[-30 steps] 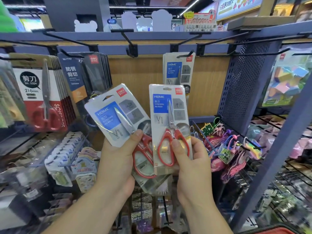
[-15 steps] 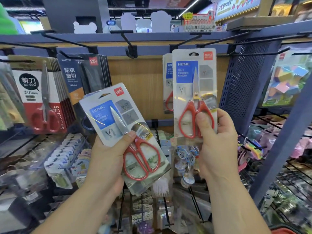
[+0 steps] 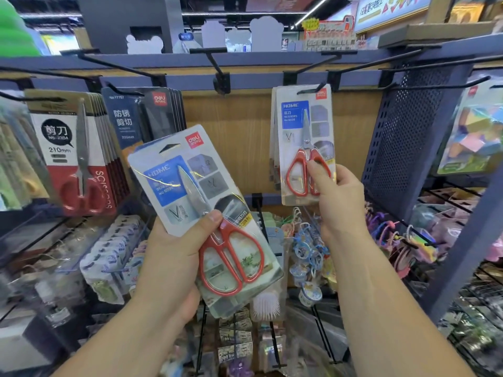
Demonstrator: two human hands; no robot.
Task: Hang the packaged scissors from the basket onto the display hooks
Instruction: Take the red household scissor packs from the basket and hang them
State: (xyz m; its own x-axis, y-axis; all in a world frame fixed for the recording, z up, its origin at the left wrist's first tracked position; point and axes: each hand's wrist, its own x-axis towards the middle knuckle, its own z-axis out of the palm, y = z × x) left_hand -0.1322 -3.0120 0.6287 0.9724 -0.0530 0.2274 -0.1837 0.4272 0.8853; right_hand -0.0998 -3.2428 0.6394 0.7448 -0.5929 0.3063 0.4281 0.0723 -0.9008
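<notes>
The left hand (image 3: pixel 174 257) grips a tilted scissors pack (image 3: pixel 190 186), thumb across its front. The right hand (image 3: pixel 340 197) pinches a second pack (image 3: pixel 302 137) low down, its top at the display hook (image 3: pixel 310 89).

A shop display rack with a blue rail (image 3: pixel 245 80) and wooden back panel (image 3: pixel 231 137) carries black hooks (image 3: pixel 217 66). At the left hang red-carded scissors packs (image 3: pixel 68 148), with dark blue scissors packs (image 3: pixel 128 118) just beside them. Right of centre, a stack of HOME scissors packs (image 3: pixel 302 126) hangs on one hook. Lower hooks hold key rings (image 3: pixel 307 248) and hair ties (image 3: pixel 386 229).
</notes>
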